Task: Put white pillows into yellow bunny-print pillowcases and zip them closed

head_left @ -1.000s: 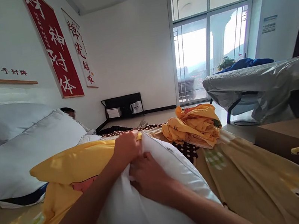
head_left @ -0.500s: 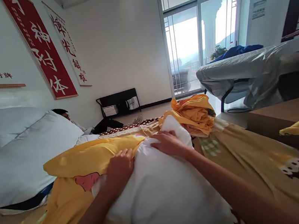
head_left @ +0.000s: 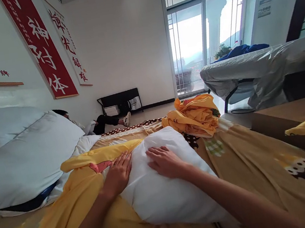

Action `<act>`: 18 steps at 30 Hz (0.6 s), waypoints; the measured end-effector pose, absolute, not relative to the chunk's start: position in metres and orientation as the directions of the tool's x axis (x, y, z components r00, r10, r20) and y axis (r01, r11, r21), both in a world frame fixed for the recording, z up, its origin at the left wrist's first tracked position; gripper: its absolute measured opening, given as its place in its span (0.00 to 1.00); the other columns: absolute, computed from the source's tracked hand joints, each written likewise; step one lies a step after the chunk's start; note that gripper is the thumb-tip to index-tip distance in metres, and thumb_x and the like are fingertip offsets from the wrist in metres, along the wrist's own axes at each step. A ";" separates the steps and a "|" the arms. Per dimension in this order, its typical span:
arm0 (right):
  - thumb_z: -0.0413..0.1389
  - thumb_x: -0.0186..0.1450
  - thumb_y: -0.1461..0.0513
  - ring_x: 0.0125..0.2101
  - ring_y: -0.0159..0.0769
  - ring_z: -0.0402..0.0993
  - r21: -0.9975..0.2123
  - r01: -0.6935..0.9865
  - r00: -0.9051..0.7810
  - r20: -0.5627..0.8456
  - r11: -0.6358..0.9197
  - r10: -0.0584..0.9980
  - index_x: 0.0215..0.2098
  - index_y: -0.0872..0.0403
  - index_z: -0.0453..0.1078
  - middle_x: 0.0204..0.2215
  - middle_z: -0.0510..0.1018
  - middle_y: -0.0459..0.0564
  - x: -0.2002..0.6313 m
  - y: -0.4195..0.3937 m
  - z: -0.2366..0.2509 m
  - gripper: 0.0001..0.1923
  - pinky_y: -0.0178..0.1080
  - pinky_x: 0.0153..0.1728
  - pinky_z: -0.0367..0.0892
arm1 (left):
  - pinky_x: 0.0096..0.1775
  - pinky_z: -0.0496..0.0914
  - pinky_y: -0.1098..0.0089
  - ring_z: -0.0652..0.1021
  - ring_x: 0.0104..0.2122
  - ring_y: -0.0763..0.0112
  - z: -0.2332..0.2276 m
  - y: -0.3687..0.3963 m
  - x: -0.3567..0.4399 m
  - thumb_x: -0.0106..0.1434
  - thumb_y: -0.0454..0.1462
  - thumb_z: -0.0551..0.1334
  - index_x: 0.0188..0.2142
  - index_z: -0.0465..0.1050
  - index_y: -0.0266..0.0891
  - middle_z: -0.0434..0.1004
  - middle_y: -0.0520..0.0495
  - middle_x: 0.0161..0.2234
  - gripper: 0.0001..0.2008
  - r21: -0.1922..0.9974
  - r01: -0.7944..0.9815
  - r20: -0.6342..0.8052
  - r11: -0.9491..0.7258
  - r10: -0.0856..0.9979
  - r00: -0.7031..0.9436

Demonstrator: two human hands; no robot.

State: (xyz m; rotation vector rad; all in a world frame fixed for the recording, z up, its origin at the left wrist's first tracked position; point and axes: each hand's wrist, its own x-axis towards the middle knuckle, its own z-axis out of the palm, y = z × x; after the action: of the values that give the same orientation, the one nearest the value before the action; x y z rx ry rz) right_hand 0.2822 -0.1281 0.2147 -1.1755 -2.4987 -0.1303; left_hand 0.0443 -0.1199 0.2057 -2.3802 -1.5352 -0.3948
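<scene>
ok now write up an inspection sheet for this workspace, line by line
Surface: wrinkled tan printed cloth under everything in hand
Things in hand: plump white fabric pillow, lying partly over yellow printed cloth with a pink patch
Clutter: crumpled orange-yellow fabric pile beyond the pillow; large white stacked pillows at left
Hands: left hand flat where pillow and yellow cloth meet; right hand flat on the pillow
Cables: thin dark floor loop, cannot tell whether cable
Surroundings: person partly hidden behind the stacked pillows; glass sliding door; plastic-draped table at right
</scene>
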 end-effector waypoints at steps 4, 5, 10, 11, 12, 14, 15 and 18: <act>0.57 0.60 0.45 0.66 0.51 0.45 -0.165 0.630 -0.726 0.223 0.759 0.651 0.67 0.51 0.53 0.66 0.55 0.61 0.327 -0.167 0.217 0.41 0.56 0.61 0.46 | 0.62 0.54 0.53 0.61 0.62 0.62 0.216 -0.159 0.016 0.71 0.45 0.46 0.62 0.60 0.45 0.60 0.45 0.63 0.23 0.050 0.894 0.256 -0.446 0.871 0.420; 0.61 0.57 0.46 0.66 0.53 0.42 -0.146 0.632 -0.731 0.213 0.761 0.648 0.68 0.51 0.50 0.67 0.51 0.61 0.335 -0.177 0.209 0.47 0.57 0.62 0.43 | 0.62 0.55 0.55 0.62 0.61 0.62 0.220 -0.172 0.010 0.70 0.47 0.47 0.61 0.61 0.47 0.61 0.46 0.63 0.23 0.078 0.879 0.228 -0.470 0.867 0.443; 0.65 0.51 0.60 0.65 0.59 0.45 0.148 0.659 -0.725 0.384 0.737 0.571 0.70 0.52 0.42 0.67 0.50 0.62 0.342 -0.198 0.155 0.55 0.60 0.60 0.47 | 0.53 0.64 0.57 0.72 0.48 0.58 0.216 -0.224 0.017 0.64 0.49 0.57 0.44 0.74 0.42 0.75 0.43 0.48 0.16 0.042 0.862 0.165 -0.506 0.854 0.493; 0.63 0.53 0.62 0.63 0.59 0.50 0.219 0.669 -0.720 0.429 0.710 0.546 0.69 0.54 0.44 0.65 0.54 0.64 0.335 -0.195 0.147 0.51 0.60 0.58 0.51 | 0.51 0.64 0.56 0.74 0.45 0.57 0.210 -0.229 0.025 0.62 0.49 0.59 0.39 0.75 0.41 0.77 0.43 0.43 0.16 0.017 0.856 0.134 -0.517 0.849 0.511; 0.60 0.56 0.64 0.60 0.59 0.56 0.288 0.683 -0.712 0.469 0.671 0.523 0.68 0.57 0.47 0.63 0.60 0.66 0.327 -0.191 0.140 0.45 0.59 0.56 0.55 | 0.51 0.64 0.55 0.75 0.42 0.57 0.205 -0.232 0.034 0.60 0.50 0.60 0.35 0.75 0.40 0.77 0.44 0.39 0.16 -0.006 0.847 0.098 -0.532 0.842 0.530; 0.54 0.62 0.68 0.50 0.53 0.70 0.404 0.690 -0.714 0.514 0.601 0.474 0.64 0.62 0.55 0.52 0.72 0.66 0.310 -0.180 0.133 0.32 0.53 0.48 0.63 | 0.51 0.64 0.53 0.76 0.38 0.57 0.194 -0.232 0.052 0.57 0.51 0.62 0.33 0.76 0.39 0.79 0.43 0.34 0.17 -0.064 0.827 0.021 -0.559 0.827 0.561; 0.51 0.63 0.69 0.43 0.49 0.74 0.442 0.676 -0.729 0.514 0.589 0.452 0.62 0.64 0.58 0.45 0.77 0.65 0.302 -0.174 0.133 0.28 0.49 0.43 0.66 | 0.51 0.63 0.52 0.77 0.38 0.57 0.190 -0.231 0.061 0.57 0.51 0.63 0.33 0.76 0.38 0.79 0.42 0.33 0.18 -0.101 0.816 -0.017 -0.569 0.821 0.570; 0.49 0.66 0.69 0.30 0.41 0.73 0.478 0.599 -0.795 0.451 0.642 0.405 0.55 0.65 0.65 0.31 0.78 0.56 0.285 -0.159 0.148 0.19 0.43 0.31 0.64 | 0.47 0.65 0.52 0.79 0.34 0.56 0.189 -0.228 0.085 0.60 0.47 0.60 0.32 0.78 0.35 0.80 0.36 0.30 0.17 -0.200 0.798 -0.132 -0.568 0.823 0.553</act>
State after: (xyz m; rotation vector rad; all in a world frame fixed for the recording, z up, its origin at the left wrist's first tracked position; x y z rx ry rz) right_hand 0.2847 -0.1594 0.1477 -0.8055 -2.5612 -0.9063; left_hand 0.0848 -0.2283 0.1887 -2.6639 -1.3964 0.3205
